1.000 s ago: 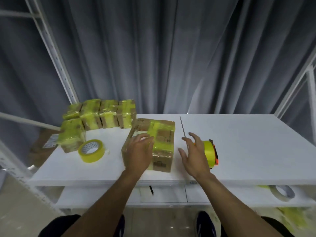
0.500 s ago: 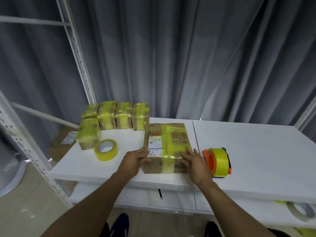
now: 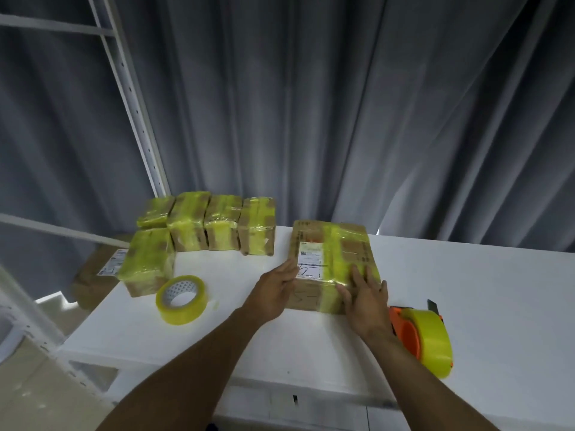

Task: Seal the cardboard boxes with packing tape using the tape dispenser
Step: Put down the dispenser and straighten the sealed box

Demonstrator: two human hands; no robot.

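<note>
Currently pressing tape down, by the look of it. The box (image 3: 357, 256) is lying flat on the counter (image 3: 482, 290), already wearing a yellow tape strip (image 3: 337, 259) over its top and down the near face.

- Right hand (image 3: 365, 301): lying flat on the near right corner of the box top, fingers straight and slightly spread, pressing on the tape.
- Left hand (image 3: 275, 290): fingers straight and together, touching the box's near left edge. It's bracing, not gripping.
- Tape dispenser (image 3: 423, 337): sitting on the counter just beside the right wrist, nobody holding it.
- Tape roll (image 3: 182, 298): lying loose to the left.
- Five smaller taped boxes (image 3: 205, 225): grouped at back left.

I'm judging this box as nearly sealed. The next move is likely calling for the right hand to lift off, then either grab the dispenser for another strip or slide the box over to the taped group. Can't tell whether the hidden seams are closed.
</note>
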